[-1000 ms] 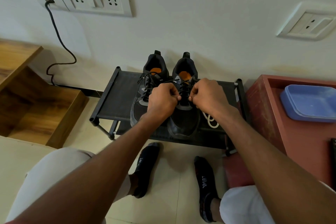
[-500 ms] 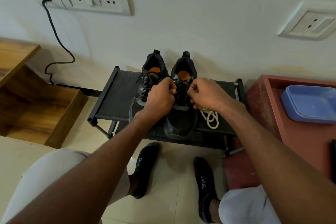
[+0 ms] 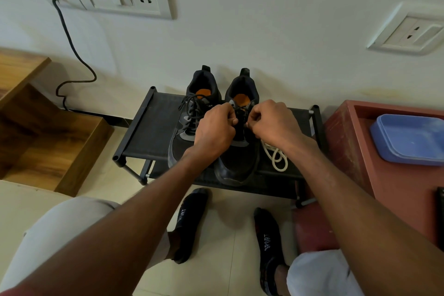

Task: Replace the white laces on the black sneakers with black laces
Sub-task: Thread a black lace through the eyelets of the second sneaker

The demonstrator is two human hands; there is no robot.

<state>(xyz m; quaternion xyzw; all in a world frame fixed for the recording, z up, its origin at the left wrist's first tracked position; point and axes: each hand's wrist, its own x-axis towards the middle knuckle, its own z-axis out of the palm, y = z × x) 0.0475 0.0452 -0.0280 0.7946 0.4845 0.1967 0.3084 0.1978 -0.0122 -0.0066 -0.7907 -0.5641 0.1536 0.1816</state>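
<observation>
Two black sneakers with orange insoles stand side by side on a low black rack point(image 3: 149, 132), toes toward me. The left sneaker point(image 3: 189, 113) carries a black lace. Over the right sneaker point(image 3: 237, 158) both hands work close together. My left hand point(image 3: 213, 130) pinches one end of the black lace point(image 3: 240, 109) at the tongue, and my right hand point(image 3: 271, 122) pinches the other end. A coiled white lace point(image 3: 276, 156) lies on the rack just right of that shoe, under my right wrist.
A red cabinet point(image 3: 348, 142) with a blue plastic lid point(image 3: 408, 139) stands at the right. A wooden step unit point(image 3: 48, 137) is at the left. A black cable point(image 3: 72, 55) hangs down the wall from a socket plate. My socked feet point(image 3: 189, 221) rest on the tiled floor.
Both hands stayed over the right sneaker, shifting slightly up toward its tongue while working the black lace. More of the white lace coil shows beside the shoe.
</observation>
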